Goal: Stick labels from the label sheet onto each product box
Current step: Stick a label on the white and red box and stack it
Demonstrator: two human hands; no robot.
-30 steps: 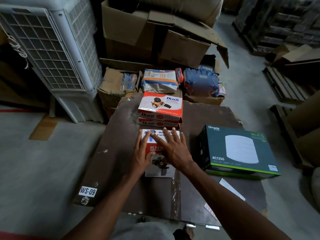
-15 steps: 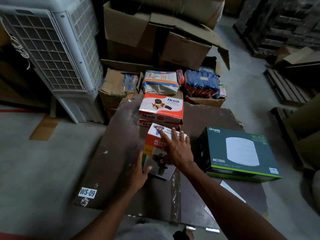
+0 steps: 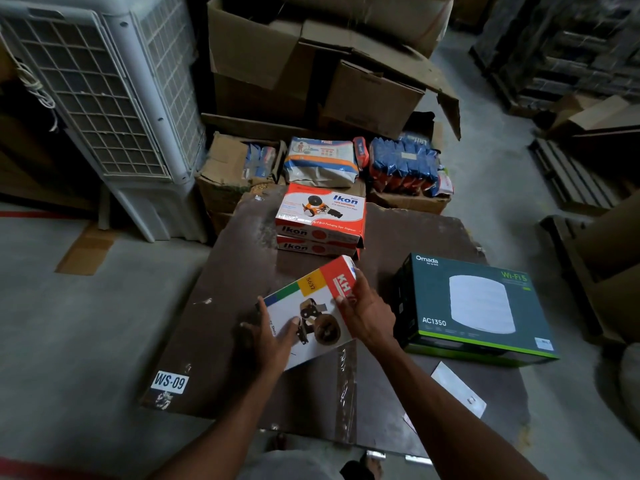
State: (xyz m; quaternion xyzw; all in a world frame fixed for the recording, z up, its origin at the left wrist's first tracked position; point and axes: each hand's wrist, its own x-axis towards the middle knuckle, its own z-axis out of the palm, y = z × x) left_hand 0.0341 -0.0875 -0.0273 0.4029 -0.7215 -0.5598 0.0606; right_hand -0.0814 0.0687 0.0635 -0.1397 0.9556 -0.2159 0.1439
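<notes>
Both hands grip tilted white box: left hand near end, right hand far side.

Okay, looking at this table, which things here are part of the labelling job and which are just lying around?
Part of the job:
white tape-dispenser box, held by left hand and right hand
two stacked Ikon boxes
Omada box
white sheet, possibly the labels

Just lying about:
air cooler
cardboard cartons
blue packets
WS-09 tag
</notes>
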